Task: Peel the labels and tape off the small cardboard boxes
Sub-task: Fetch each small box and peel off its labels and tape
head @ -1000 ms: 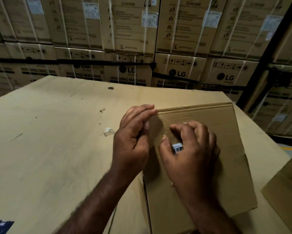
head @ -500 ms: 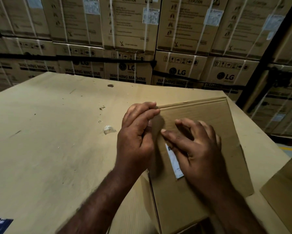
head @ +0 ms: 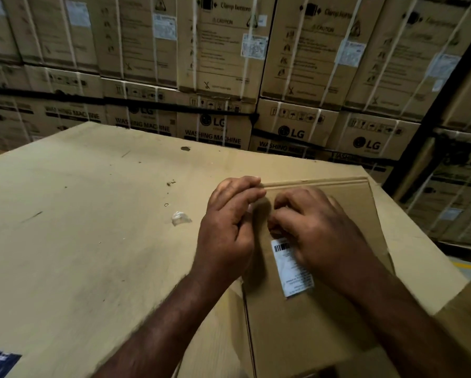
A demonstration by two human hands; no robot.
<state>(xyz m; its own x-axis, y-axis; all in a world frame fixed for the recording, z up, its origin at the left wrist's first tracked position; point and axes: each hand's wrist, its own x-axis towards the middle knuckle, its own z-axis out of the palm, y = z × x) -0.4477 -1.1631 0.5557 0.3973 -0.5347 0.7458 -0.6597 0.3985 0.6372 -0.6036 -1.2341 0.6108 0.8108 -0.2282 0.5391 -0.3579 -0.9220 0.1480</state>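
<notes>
Small cardboard box (head: 310,323) lies at the desk's (head: 79,241) right side, left hand (head: 229,227) gripping its left edge, right hand (head: 319,227) curled at the top end of the white barcode label (head: 291,268), pinch not discernible; the label looks almost wholly stuck, so peeling seems barely begun.

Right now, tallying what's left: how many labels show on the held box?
1: a barcode label atop the box, partly under the right hand; others may be hidden beneath it.
</notes>
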